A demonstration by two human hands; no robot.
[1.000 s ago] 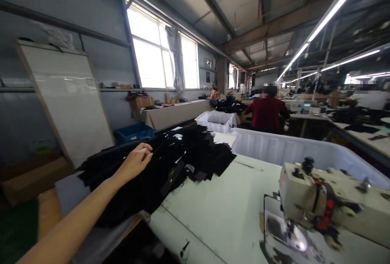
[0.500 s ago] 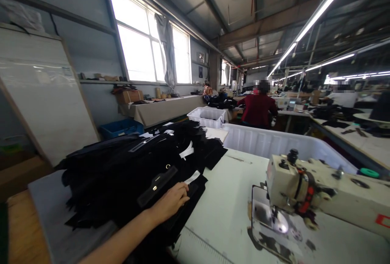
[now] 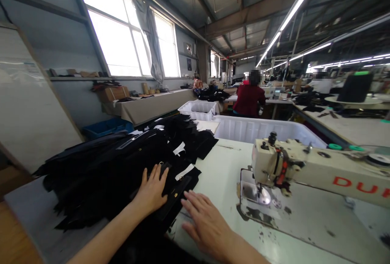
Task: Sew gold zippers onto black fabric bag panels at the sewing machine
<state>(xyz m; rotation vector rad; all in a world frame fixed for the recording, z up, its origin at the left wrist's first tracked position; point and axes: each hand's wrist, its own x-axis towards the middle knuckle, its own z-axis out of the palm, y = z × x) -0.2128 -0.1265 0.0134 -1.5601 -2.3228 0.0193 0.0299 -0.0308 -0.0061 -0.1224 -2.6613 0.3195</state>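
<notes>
A big pile of black fabric pieces (image 3: 115, 166) lies on the left of the pale worktable (image 3: 219, 174). My left hand (image 3: 151, 191) rests flat on the near edge of the pile, fingers spread, beside a black strap with small metal studs (image 3: 175, 193). My right hand (image 3: 204, 219) lies open on the table just right of that strap, fingertips touching the fabric's edge. Neither hand grips anything. A cream sewing machine (image 3: 304, 166) stands to the right.
A large white plastic bin (image 3: 258, 130) sits behind the table, a smaller white crate (image 3: 198, 109) beyond it. A person in a red top (image 3: 248, 99) works farther back. A white board (image 3: 27, 109) leans at the left, a blue crate (image 3: 105, 128) below the windows.
My left hand came from the far top of the pile down to its near edge and flattened out. My right hand entered the view. The camera turned right and down.
</notes>
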